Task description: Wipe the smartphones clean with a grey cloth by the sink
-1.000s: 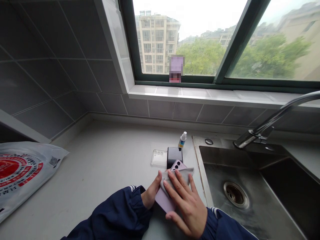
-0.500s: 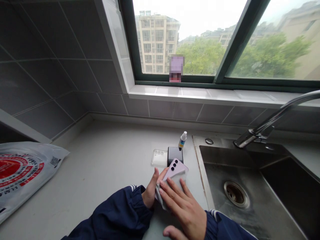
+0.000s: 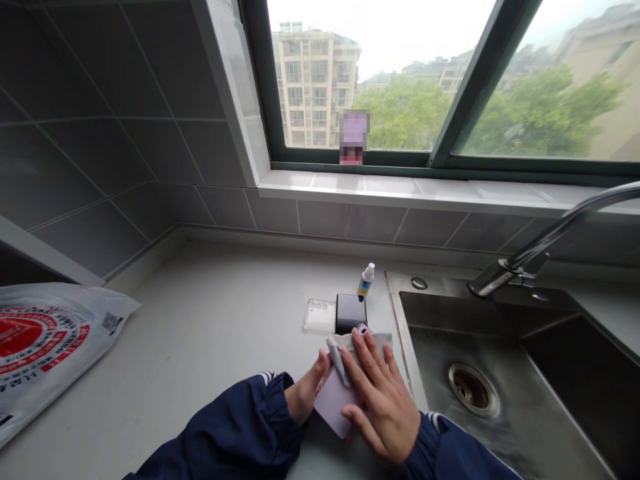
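Left hand (image 3: 304,395) holds the light purple phone (image 3: 334,405) by its side, over the white counter (image 3: 225,320). Right hand (image 3: 383,403) lies flat on top, fingers a little apart, with a gray cloth (image 3: 338,353) under it, touching the phone's back. Just past the phone are a shiny black thing (image 3: 351,311), a clear case (image 3: 319,316) and a small bottle (image 3: 366,280).

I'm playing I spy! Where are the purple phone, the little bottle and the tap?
Purple phone (image 3: 337,403), head view: on its bare back.
Little bottle (image 3: 365,286), head view: on its label.
Tap (image 3: 543,242), head view: on its spout.
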Motion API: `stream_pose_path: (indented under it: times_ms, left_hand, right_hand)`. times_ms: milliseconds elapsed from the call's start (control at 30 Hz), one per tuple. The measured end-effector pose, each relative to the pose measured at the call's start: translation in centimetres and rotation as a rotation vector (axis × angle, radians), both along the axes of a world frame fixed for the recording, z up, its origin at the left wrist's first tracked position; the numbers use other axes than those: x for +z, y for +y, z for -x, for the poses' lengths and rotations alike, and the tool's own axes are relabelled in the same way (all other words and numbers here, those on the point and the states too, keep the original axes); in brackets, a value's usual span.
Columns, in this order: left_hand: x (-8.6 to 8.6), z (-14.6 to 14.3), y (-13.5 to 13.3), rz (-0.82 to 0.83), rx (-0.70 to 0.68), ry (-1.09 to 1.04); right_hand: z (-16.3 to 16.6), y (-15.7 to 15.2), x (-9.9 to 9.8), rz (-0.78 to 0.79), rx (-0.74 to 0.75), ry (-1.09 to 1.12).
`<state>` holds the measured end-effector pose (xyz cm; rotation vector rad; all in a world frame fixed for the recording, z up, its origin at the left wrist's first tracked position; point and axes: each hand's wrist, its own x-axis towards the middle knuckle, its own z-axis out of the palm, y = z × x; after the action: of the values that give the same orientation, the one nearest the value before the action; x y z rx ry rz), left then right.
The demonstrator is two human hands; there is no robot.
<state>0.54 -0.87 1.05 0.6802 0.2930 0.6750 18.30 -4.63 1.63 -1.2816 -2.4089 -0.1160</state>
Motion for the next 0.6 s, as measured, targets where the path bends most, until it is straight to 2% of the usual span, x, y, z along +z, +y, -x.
stream_pose_path:
  times_ms: [267, 600]
  left_hand:
    - [1.1, 0.9, 0.4, -0.133, -0.154, 0.175]
    - [1.2, 0.8, 0.4, -0.116, -0.120, 0.195]
  right_hand:
    - [-0.3, 0.5, 0.1, -0.030, -0.088, 0.131]
    - [-0.1, 0.3, 0.3, -0.039, -0.069, 0.114]
